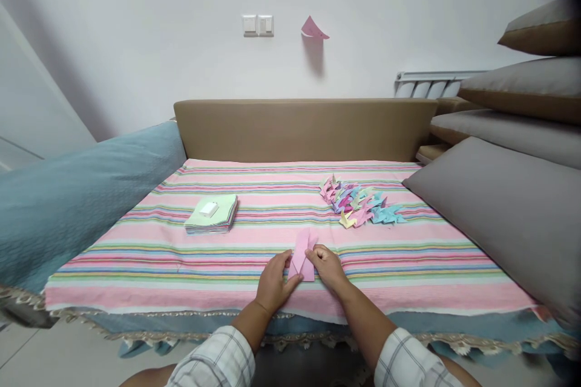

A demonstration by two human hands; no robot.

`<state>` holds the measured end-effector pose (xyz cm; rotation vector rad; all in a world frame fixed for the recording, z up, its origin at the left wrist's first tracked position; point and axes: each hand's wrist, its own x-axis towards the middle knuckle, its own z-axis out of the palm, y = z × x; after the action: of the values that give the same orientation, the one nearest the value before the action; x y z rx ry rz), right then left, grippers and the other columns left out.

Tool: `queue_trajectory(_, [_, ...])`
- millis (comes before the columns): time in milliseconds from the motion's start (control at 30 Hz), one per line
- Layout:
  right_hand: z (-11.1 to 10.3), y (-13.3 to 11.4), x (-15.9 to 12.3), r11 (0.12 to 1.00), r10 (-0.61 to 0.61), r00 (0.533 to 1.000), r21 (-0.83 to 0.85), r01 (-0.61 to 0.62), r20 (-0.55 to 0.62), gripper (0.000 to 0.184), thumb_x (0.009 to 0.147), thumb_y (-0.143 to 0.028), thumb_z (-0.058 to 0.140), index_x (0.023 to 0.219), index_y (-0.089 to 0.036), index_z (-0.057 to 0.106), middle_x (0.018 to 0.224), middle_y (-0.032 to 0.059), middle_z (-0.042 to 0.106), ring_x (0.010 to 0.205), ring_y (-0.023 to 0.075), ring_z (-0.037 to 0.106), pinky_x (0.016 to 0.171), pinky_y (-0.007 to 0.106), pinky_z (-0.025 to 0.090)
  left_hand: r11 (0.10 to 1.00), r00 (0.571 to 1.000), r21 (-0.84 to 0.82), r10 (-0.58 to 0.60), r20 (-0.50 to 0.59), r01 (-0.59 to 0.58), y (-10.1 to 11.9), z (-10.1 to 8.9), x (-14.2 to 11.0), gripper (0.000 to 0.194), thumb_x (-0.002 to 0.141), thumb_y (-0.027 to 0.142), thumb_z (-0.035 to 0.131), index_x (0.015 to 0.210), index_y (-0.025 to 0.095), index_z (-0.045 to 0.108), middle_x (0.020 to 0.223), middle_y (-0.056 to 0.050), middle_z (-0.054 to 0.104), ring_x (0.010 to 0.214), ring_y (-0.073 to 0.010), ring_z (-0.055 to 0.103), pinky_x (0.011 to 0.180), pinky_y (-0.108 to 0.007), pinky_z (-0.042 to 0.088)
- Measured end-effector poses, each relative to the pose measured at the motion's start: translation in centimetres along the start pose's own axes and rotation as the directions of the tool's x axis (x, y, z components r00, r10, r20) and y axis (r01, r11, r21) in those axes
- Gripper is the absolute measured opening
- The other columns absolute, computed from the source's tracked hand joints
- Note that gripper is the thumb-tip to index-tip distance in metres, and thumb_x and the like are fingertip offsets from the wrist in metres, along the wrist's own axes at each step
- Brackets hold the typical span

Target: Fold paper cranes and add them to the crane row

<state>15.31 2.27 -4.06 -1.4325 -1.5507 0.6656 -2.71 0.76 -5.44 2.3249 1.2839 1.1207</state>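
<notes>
A partly folded pink origami paper (299, 254) lies on the striped cloth (254, 242) near the front edge of the sofa seat. My left hand (275, 281) grips its left side, thumb on the lower edge and fingers along the side. From the right, my right hand (325, 266) pinches a folded flap near the paper's middle. Two slanting layers meet in a point toward me, and a flap sticks up at the far end. Past my right hand lies a cluster of folded paper cranes (358, 202) in pink, purple, yellow and blue.
A stack of square coloured paper (211, 217) sits at left with a small white block (209, 210) on top. Grey cushions (503, 211) pile up at right. A brown backrest (304, 130) runs along the wall, and a blue-covered armrest (91, 187) stands at left.
</notes>
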Motion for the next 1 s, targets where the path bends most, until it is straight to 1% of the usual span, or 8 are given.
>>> queue_trajectory(167, [0.1,0.4,0.0,0.999,-0.020,0.999,0.036,0.021,-0.026,0.054,0.075,-0.064,0.047,0.046,-0.019,0.043,0.058,-0.0019,0.047,0.056,0.0114,0.045,0.056,0.023,0.035,0.999,0.997,0.004,-0.052,-0.057,0.052,0.0,-0.2,0.1,0.040,0.084,0.031,0.048,0.122,0.016,0.045,0.115,-0.013,0.058,0.107,-0.0230,0.056,0.091,-0.041,0.046])
queue_trajectory(333, [0.4,1.0,0.0,1.000,-0.016,0.999,0.023,0.017,-0.037,0.052,0.076,-0.061,0.047,0.047,-0.020,0.038,0.057,-0.0019,0.045,0.056,0.0117,0.044,0.055,0.022,0.034,0.993,0.947,0.052,-0.081,-0.312,0.103,-0.7,0.3,0.4,0.049,0.080,0.016,0.043,0.128,0.012,0.036,0.123,-0.016,0.051,0.116,-0.0248,0.048,0.096,-0.045,0.042])
queue_trajectory(433, [0.5,1.2,0.0,1.000,-0.023,0.999,0.001,0.023,-0.046,0.049,0.078,-0.057,0.047,0.047,-0.020,0.034,0.056,-0.0021,0.043,0.056,0.0121,0.043,0.055,0.023,0.034,0.969,0.913,0.187,-0.076,-0.401,0.162,-0.5,-0.1,0.6,0.048,0.075,0.010,0.047,0.123,0.013,0.045,0.132,-0.018,0.042,0.124,-0.0296,0.039,0.099,-0.050,0.036])
queue_trajectory(533, [0.5,1.1,-0.1,0.999,-0.022,0.998,-0.045,0.020,-0.060,0.047,0.079,-0.052,0.048,0.047,-0.021,0.033,0.060,-0.0007,0.047,0.060,0.0137,0.046,0.058,0.024,0.036,0.918,0.942,0.348,-0.069,-0.329,0.188,0.0,-1.0,0.8,0.035,0.073,0.008,0.052,0.104,0.022,0.062,0.138,-0.012,0.040,0.121,-0.0328,0.040,0.097,-0.055,0.031])
queue_trajectory(633, [0.4,1.1,-0.4,0.994,-0.017,0.995,-0.110,0.006,-0.101,0.043,0.078,-0.047,0.049,0.048,-0.020,0.034,0.068,0.0023,0.053,0.068,0.0161,0.049,0.065,0.027,0.037,0.913,0.991,0.401,-0.026,-0.130,0.077,0.0,-2.2,0.7,0.028,0.078,0.011,0.053,0.092,0.031,0.066,0.119,-0.003,0.061,0.103,-0.0267,0.053,0.096,-0.055,0.028])
queue_trajectory(767, [-0.1,1.6,-1.2,0.979,-0.038,0.987,-0.202,0.006,-0.157,0.040,0.078,-0.042,0.051,0.049,-0.020,0.036,0.077,0.0047,0.056,0.076,0.0187,0.048,0.072,0.031,0.037,0.937,0.997,0.341,0.050,0.063,-0.069,-0.4,-3.3,0.3,0.021,0.085,0.029,0.051,0.102,0.031,0.063,0.106,-0.001,0.068,0.100,-0.0218,0.056,0.099,-0.051,0.026])
queue_trajectory(900, [-0.4,2.5,-1.8,0.968,-0.084,0.976,-0.250,0.032,-0.201,0.029,0.076,-0.038,0.055,0.057,-0.021,0.040,0.073,0.0032,0.052,0.074,0.0194,0.047,0.074,0.034,0.038,0.925,0.974,0.329,0.135,0.184,-0.190,-0.4,-3.5,-0.1,0.055,0.071,0.057,0.061,0.117,0.028,0.056,0.119,-0.007,0.062,0.109,-0.0273,0.052,0.104,-0.054,0.017])
queue_trajectory(1000, [-0.3,3.0,-1.9,0.968,-0.102,0.940,-0.249,0.019,-0.326,0.020,0.072,-0.034,0.059,0.082,-0.019,0.052,0.086,0.0068,0.054,0.087,0.0236,0.049,0.083,0.039,0.039,0.919,0.973,0.345,0.129,0.194,-0.191,-0.2,-3.3,0.0,0.059,0.069,0.060,0.061,0.118,0.028,0.055,0.122,-0.008,0.059,0.113,-0.0289,0.050,0.105,-0.055,0.014])
